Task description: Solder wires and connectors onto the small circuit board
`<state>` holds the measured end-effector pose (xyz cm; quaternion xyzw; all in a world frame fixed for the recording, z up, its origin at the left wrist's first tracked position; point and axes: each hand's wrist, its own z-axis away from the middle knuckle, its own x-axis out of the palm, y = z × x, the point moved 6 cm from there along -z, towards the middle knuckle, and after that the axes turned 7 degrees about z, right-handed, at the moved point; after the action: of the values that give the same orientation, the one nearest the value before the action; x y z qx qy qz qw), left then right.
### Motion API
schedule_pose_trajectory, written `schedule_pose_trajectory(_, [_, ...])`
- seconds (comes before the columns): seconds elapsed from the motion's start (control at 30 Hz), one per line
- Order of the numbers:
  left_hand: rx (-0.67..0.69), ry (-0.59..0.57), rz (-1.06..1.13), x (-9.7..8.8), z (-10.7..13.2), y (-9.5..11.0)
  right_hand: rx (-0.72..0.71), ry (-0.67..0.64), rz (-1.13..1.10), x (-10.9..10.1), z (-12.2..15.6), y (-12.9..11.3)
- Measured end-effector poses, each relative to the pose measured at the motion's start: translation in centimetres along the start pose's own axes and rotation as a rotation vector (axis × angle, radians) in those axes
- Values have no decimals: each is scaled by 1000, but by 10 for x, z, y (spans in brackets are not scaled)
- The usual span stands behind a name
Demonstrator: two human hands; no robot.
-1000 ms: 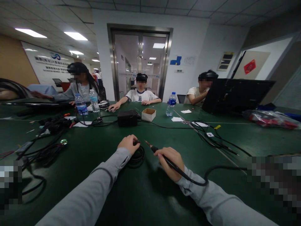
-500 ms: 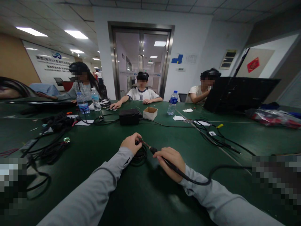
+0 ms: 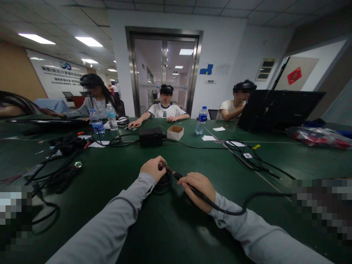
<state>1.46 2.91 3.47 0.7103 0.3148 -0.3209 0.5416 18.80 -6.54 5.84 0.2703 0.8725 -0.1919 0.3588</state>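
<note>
My right hand (image 3: pixel 202 187) is closed around a soldering iron (image 3: pixel 178 176), held like a pen, with its black cord running back over the wrist to the right. The iron's metal tip points left and reaches the fingers of my left hand (image 3: pixel 151 170). That hand is closed in a pinch on the end of a black cable (image 3: pixel 164 186), where a small part and thin reddish wires show. Below the fingers the rest of this cable lies coiled on the green table (image 3: pixel 154 227). Whether the tip touches the wires I cannot make out.
Beyond my hands stand a black box (image 3: pixel 151 137) and a small open carton (image 3: pixel 175 132). Tangled cables (image 3: pixel 67 146) lie at left, more cables (image 3: pixel 247 157) at right. A water bottle (image 3: pixel 201 121) and a monitor (image 3: pixel 280 110) stand farther back. Several people sit around the table.
Both hands stay almost where they were, with the iron at the cable end. The iron's tip has shifted very slightly left; the whole view has moved a little.
</note>
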Motion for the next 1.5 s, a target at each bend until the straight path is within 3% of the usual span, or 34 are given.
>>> schedule_pose_trajectory(0.37, [29,28,-8,2,-1,-2,11,34,11,-1,1,2])
schedule_pose_trajectory(0.63, [52,22,-40,2,-1,-1,32,-11,20,0,1,2])
schedule_pose_trajectory(0.97, [14,15,-23,1,-1,-1,9,41,12,-4,0,-1])
schedule_pose_trajectory(1.5, [-2,1,-2,2,-2,-3,3,-14,14,3,1,2])
